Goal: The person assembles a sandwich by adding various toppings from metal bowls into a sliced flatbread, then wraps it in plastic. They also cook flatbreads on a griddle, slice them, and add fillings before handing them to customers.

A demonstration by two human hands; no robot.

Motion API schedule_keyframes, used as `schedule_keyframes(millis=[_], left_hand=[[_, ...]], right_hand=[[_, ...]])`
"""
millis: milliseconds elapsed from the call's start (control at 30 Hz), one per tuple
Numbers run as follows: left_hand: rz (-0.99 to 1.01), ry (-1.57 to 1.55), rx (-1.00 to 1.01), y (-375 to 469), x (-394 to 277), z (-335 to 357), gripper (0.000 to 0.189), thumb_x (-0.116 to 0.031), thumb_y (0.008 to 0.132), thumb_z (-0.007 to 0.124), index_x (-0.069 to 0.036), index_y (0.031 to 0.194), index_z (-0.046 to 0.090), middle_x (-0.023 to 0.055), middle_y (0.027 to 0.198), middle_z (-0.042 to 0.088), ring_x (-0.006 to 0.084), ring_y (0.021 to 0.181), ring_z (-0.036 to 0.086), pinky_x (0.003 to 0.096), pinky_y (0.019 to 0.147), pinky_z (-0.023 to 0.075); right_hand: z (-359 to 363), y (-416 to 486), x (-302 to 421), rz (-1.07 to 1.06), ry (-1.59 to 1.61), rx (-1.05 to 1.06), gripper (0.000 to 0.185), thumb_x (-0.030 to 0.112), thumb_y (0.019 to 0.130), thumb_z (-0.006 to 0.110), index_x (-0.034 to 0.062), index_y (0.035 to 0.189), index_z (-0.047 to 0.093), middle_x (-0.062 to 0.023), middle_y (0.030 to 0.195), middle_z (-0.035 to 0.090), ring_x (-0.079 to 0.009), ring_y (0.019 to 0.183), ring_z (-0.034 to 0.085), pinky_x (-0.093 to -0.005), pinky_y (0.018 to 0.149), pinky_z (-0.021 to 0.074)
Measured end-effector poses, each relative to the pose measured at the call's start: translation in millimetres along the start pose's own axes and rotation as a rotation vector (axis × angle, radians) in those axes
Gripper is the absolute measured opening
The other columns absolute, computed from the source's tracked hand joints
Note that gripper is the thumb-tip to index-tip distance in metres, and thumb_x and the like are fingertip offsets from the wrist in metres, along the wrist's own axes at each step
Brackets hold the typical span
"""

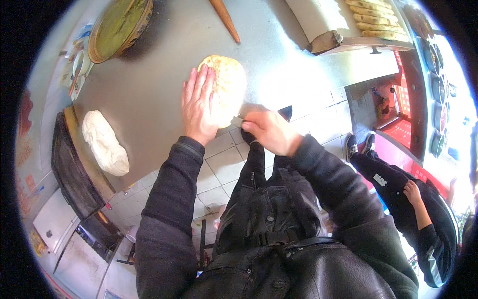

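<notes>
A round browned flatbread (229, 82) lies flat on the metal worktop (149, 97), its near end at the table's edge. My left hand (199, 101) rests palm down on the bread's left side, fingers extended. My right hand (272, 130) is closed around a small tool, of which a short metal part (236, 121) shows, likely a knife blade; it touches or nearly touches the bread's near right edge. The tool's handle is hidden in my fist. Left of my hands lies a long lump of pale dough (105, 144).
A tapered wooden rolling pin (226, 20) lies at the far side. A wide bowl of green filling (121, 28) stands far left. Stacked flatbreads (377, 18) sit at the far right on a board. A person in dark clothes (407, 190) stands at the right.
</notes>
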State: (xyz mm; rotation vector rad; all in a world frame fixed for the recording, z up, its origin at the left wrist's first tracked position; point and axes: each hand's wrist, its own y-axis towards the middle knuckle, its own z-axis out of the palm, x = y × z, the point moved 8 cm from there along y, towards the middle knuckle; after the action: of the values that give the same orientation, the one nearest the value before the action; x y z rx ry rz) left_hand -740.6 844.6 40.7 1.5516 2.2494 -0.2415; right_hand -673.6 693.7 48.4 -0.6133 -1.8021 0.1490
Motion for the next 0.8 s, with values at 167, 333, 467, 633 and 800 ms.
schedule_keyframes(millis=[167,333,467,633,800], left_hand=[[-0.106,-0.027,-0.049,0,-3,6,0.055,-0.027,0.102,0.036,-0.004,0.152,0.036,0.0146,0.159,0.032,0.037,0.149,0.023,0.0505,0.121,0.0166],[-0.135,-0.053,-0.045,4,-12,4,0.072,-0.041,0.097,0.053,-0.001,0.152,0.032,0.0187,0.159,0.03,0.0405,0.148,0.021,0.0547,0.12,0.0155],[-0.108,0.088,0.034,6,-32,-5,0.107,-0.051,0.074,0.079,0.005,0.15,0.028,0.0264,0.155,0.032,0.0456,0.145,0.025,0.0554,0.118,0.0212],[-0.219,-0.166,0.001,22,-35,-14,0.082,-0.028,0.079,0.075,0.01,0.14,0.036,0.0296,0.143,0.042,0.0464,0.131,0.04,0.0505,0.111,0.0339],[-0.24,-0.061,-0.016,42,-51,-13,0.057,-0.012,0.085,0.063,0.013,0.133,0.042,0.0307,0.13,0.053,0.0448,0.119,0.052,0.0465,0.103,0.0438]], right_hand=[[7,-38,-28,0.148,-0.053,-0.051,0.025,0.021,0.098,0.056,-0.002,0.09,0.061,-0.0256,0.077,0.063,-0.0449,0.079,0.064,-0.0517,0.07,0.0498],[59,-6,-16,0.052,0.047,-0.205,0.022,0.02,0.096,0.055,-0.0014,0.089,0.057,-0.0284,0.079,0.064,-0.0471,0.083,0.064,-0.0536,0.073,0.0499],[59,-6,-8,0.053,0.237,-0.176,0.024,0.019,0.095,0.056,-0.0046,0.096,0.063,-0.0288,0.084,0.065,-0.0465,0.087,0.064,-0.0524,0.077,0.0508],[3,-20,7,0.059,0.03,0.051,0.026,0.02,0.096,0.056,-0.0048,0.091,0.064,-0.026,0.082,0.066,-0.0434,0.084,0.065,-0.0482,0.076,0.051],[-24,-12,14,0.018,-0.17,0.116,0.029,0.022,0.094,0.057,-0.0053,0.092,0.068,-0.0273,0.087,0.068,-0.0441,0.087,0.067,-0.0504,0.08,0.0533]])
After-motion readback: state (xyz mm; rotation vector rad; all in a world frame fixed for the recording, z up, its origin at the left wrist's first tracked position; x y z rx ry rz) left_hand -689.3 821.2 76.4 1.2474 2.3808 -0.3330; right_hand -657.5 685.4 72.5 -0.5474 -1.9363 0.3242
